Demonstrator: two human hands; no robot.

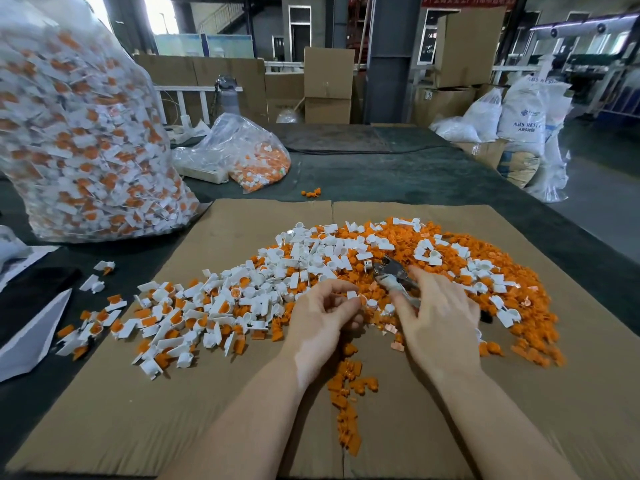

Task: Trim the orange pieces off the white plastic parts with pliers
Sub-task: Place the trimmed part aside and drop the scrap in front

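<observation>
While the left hand (323, 315) pinches one white plastic part (352, 294) at its fingertips just above the cardboard sheet (138, 393), the right hand (438, 317) grips the pliers (393, 273), their nose lying over the mixed pile of parts (311, 268). Judging from the head view, this is the step between cuts: the pliers must next be brought to the part's orange piece, though I cannot tell how their jaws stand.

Cardboard boxes (329, 84), grey pillar (393, 57), perhaps windows.
</observation>
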